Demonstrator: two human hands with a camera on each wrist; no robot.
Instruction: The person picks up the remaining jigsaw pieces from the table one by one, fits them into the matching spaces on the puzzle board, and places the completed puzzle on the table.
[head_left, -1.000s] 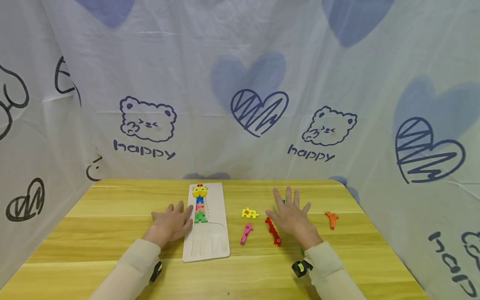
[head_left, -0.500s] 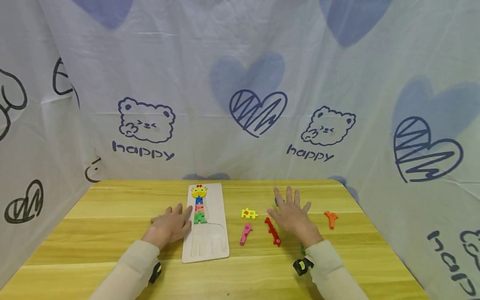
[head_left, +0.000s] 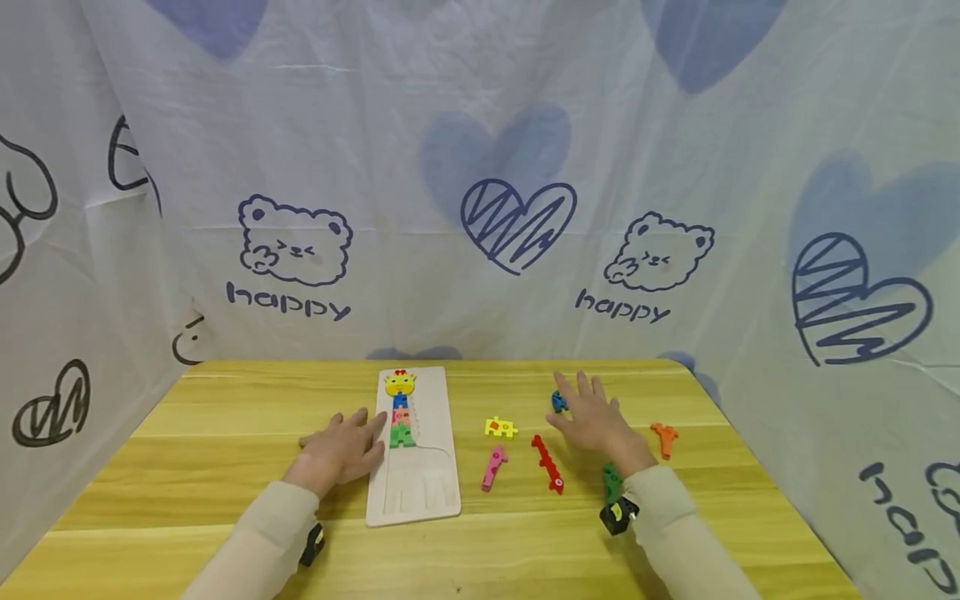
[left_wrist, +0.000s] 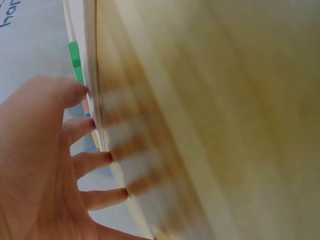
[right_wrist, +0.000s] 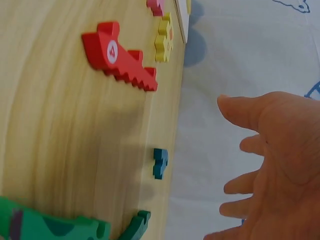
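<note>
A white puzzle board (head_left: 420, 483) lies on the table left of centre, with a giraffe's yellow head piece (head_left: 400, 382) and blue, pink and green neck pieces (head_left: 401, 436) set in its recess. My left hand (head_left: 341, 450) rests at the board's left edge, fingers spread. In the left wrist view its thumb (left_wrist: 75, 92) is by that edge and some fingertips meet the tabletop. My right hand (head_left: 600, 427), fingers extended and holding nothing, hovers above the table. Nearest to it are a blue puzzle piece (head_left: 558, 402), a red one (head_left: 547, 465) and a spotted green one (right_wrist: 55, 226).
Between board and right hand lie a yellow piece (head_left: 500, 427) and a pink piece (head_left: 492, 468). An orange piece (head_left: 664, 440) is farther right. Another dark green piece (right_wrist: 135, 227) shows in the right wrist view. A printed white curtain (head_left: 480, 317) hangs behind the table.
My right hand has shifted to the right, uncovering more of the blue piece and the green piece by the wrist. The left hand and the board stay in place.
</note>
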